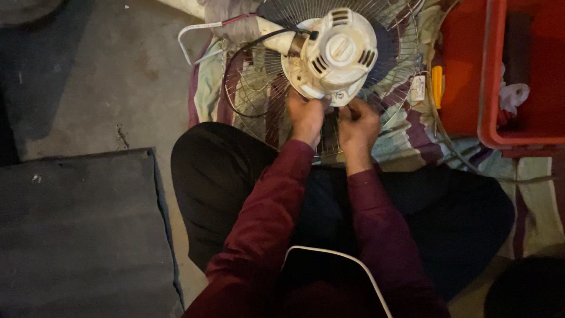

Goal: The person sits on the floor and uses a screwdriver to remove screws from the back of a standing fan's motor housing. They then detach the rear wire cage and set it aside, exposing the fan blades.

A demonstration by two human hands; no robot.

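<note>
An electric fan lies face down on a striped cloth (406,138), its cream motor housing (332,56) up and its wire grille (259,94) spread beneath. My left hand (306,115) grips the lower edge of the housing. My right hand (358,121) is closed just beside it, fingers pinched at the housing's underside near a small dark part; what it holds is hidden. A black cable (247,53) loops from the motor neck across the grille. My dark-trousered legs are crossed below, and my sleeves are maroon.
A red plastic crate (494,76) with a white rag inside stands at the right. A yellow object (437,85) lies beside it. A dark grey mat (82,229) covers the floor at lower left. Bare concrete floor (118,70) lies upper left.
</note>
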